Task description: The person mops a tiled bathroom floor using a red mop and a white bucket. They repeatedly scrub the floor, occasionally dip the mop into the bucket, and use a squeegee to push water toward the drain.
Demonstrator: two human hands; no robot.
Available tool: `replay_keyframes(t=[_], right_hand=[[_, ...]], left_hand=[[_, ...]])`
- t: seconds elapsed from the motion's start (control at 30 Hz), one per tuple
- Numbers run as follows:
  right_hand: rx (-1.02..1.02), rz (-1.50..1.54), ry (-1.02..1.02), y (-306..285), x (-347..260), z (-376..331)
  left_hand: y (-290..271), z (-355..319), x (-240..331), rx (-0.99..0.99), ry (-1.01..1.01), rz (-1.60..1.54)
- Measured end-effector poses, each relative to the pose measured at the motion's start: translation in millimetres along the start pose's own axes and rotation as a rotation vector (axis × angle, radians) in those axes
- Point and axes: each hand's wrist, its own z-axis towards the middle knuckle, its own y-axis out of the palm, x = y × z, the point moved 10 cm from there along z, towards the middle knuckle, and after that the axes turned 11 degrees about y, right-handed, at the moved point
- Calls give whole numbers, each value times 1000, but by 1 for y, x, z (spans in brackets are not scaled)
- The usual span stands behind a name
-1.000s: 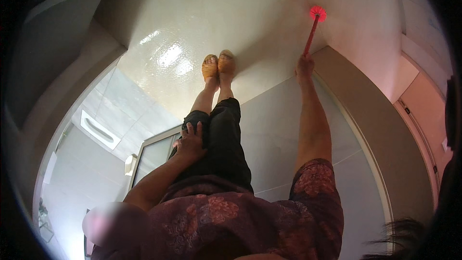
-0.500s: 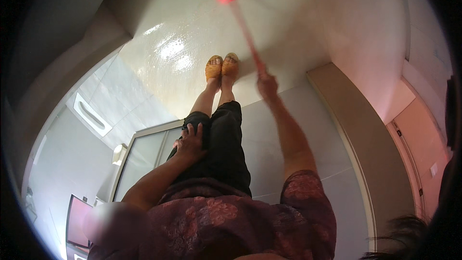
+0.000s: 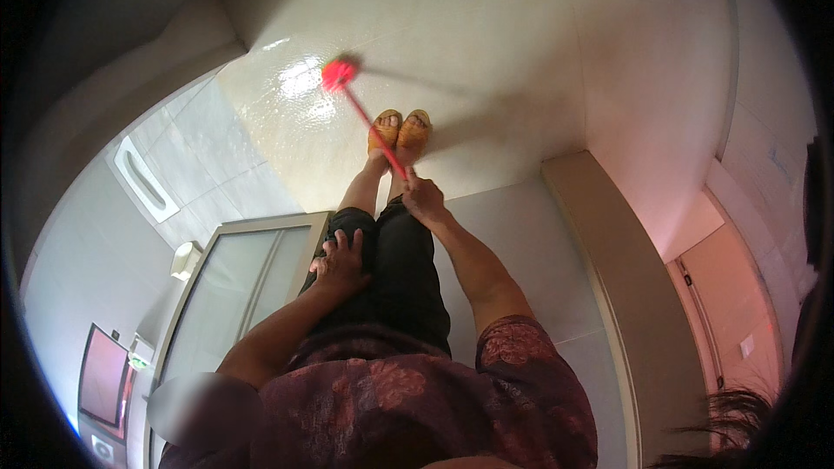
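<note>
My right hand (image 3: 424, 200) is closed around the thin red handle of a long brush, just in front of my knees. The handle runs up and to the left to a red brush head (image 3: 337, 75) that rests on the wet, shiny white tiled floor (image 3: 486, 52), left of my feet in tan sandals (image 3: 400, 132). My left hand (image 3: 339, 262) lies flat on my left thigh over the dark trousers, fingers spread, holding nothing.
A glass-panelled door or screen (image 3: 234, 295) stands to the left of my legs. A beige raised ledge (image 3: 625, 295) runs along the right, with a pinkish door (image 3: 725, 313) beyond it. White tiled walls close in on the left and right.
The brush head has swept across the floor from the far right to the left of my feet. My right hand has drawn in toward my legs. My left hand stays on my thigh.
</note>
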Motion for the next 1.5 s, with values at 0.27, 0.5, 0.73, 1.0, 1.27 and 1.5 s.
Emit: replay_keyframes(t=[0.27, 0.5, 0.73, 1.0, 1.27, 1.5], right_hand=[[441, -89, 114, -192, -25, 58], [375, -246, 64, -166, -39, 78], [-52, -397, 42, 0, -101, 59], [339, 131, 351, -162, -144, 112], [-137, -391, 264, 65, -200, 56], [-154, -537, 100, 75, -237, 86]], left_hand=[[23, -5, -31, 38, -87, -137], [29, -5, -49, 123, -14, -196], [15, -11, -63, 249, 54, -336], [15, -15, -67, 272, 48, -464], [14, -16, -70, 362, 17, -627], [23, -10, -70, 355, -105, -926]])
